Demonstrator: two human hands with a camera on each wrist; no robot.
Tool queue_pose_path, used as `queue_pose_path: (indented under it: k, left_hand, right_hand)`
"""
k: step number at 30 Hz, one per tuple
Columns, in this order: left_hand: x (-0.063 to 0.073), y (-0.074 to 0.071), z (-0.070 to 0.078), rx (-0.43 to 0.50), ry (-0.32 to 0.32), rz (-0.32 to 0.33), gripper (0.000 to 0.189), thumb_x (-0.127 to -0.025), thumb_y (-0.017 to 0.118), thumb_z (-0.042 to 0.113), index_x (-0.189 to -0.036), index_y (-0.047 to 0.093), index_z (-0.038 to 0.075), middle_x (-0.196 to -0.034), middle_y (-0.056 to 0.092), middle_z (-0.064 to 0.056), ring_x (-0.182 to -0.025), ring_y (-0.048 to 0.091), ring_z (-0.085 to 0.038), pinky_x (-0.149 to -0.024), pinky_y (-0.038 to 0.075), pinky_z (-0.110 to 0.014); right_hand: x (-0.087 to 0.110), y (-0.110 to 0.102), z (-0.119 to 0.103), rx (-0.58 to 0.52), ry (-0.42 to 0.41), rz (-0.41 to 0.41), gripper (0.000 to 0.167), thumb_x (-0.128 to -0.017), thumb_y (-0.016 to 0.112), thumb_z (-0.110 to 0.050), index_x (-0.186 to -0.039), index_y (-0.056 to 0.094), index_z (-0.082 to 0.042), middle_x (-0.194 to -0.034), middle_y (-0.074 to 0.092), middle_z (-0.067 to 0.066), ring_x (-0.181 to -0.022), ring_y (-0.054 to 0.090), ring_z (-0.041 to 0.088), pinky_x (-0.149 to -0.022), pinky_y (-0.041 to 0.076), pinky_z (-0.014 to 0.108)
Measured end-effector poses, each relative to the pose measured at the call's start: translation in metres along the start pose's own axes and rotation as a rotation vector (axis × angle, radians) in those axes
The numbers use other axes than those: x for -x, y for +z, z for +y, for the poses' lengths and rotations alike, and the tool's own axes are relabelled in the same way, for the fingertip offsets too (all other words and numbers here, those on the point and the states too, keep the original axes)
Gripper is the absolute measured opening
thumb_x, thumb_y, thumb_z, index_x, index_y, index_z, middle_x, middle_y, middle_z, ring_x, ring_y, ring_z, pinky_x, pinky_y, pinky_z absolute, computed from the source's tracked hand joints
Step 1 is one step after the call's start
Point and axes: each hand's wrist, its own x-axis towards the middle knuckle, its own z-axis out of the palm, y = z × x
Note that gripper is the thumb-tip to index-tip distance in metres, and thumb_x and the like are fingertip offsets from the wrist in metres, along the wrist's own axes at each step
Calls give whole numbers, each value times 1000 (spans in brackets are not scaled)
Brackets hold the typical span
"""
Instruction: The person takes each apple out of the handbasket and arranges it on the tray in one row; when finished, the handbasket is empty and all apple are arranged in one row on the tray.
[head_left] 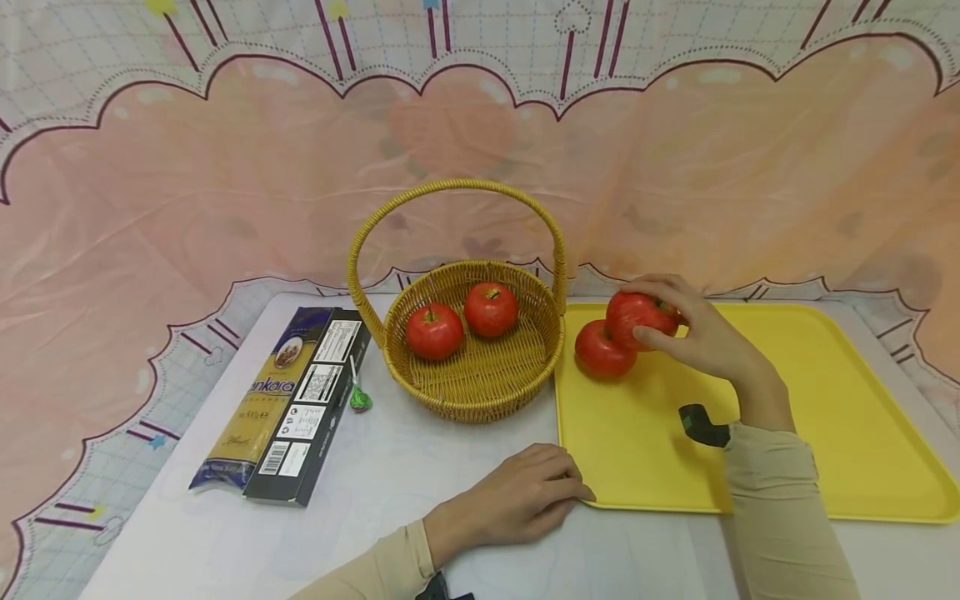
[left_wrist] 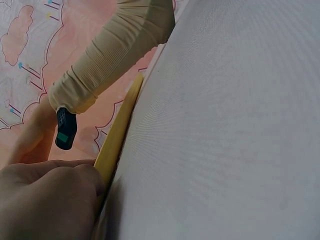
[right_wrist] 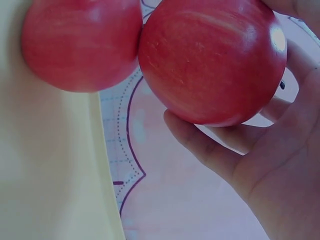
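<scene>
R hand (head_left: 693,329) grips a red apple (head_left: 637,318), thumb on the near side & fingers over the far side, at the far L part of the yellow tray (head_left: 862,417). It's touching or just beside a second apple (head_left: 600,354) on the tray; can't tell if it's fully lifted. L hand (head_left: 521,496) is at the tray's near L corner, fingers on the rim (pinching or just resting, can't tell).

To do it well: thumb & fingers should stay opposed, w/ a light, even squeeze, as the skin looks slick. Straight up first is prob. best, so the neighbour doesn't roll; L hand can steady the tray.

L of the tray, a wicker basket (head_left: 480,408) holds a pair of apples (head_left: 434,332).

Labels: far L, the blue-and-gold packet (head_left: 251,425) reads "ankara", plus what's prob. a 500 g mark. Black box (head_left: 309,408) beside it has white panels & a barcode, print too small. Green lollipop (head_left: 361,400): no readable txt.
</scene>
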Motion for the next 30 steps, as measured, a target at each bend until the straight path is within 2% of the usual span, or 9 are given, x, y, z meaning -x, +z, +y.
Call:
queue_pose_path:
  k: [9,16,23,30]
  left_hand:
    - [0,1,0,-1,2,2,21,-95,51,19,-109,66,23,-102,58,10,-106,52,-5,-110,32,-20]
    - [0,1,0,7,-1,2,22,-95,51,19,-110,66,23,-102,58,10,-106,52,-5,-110,31,-20]
    - [-1,0,0,4,-1,0,21,-95,51,19,-109,66,23,-103,58,10,-106,52,-5,-112,30,-20]
    - [0,0,0,-3,-2,-10,22,-96,49,20,-110,66,24,-104,58,10,-106,52,-5,-111,30,-20]
  right_hand:
    - [2,-1,7,3,15,-6,52,-88,67,-24,-136,48,-29,-144,34,0,-121,42,26,-93,42,53]
    - [5,-4,6,-12,55,-21,53,-88,67,-22,-135,47,-36,-145,33,1,-121,41,28,-93,42,55]
    - [6,-6,9,-26,90,-31,53,-88,67,-20,-136,48,-31,-141,34,4,-121,40,29,-95,40,55]
    - [9,-8,14,-14,108,-33,52,-88,66,-18,-136,47,-26,-145,30,8,-122,39,34,-95,40,58]
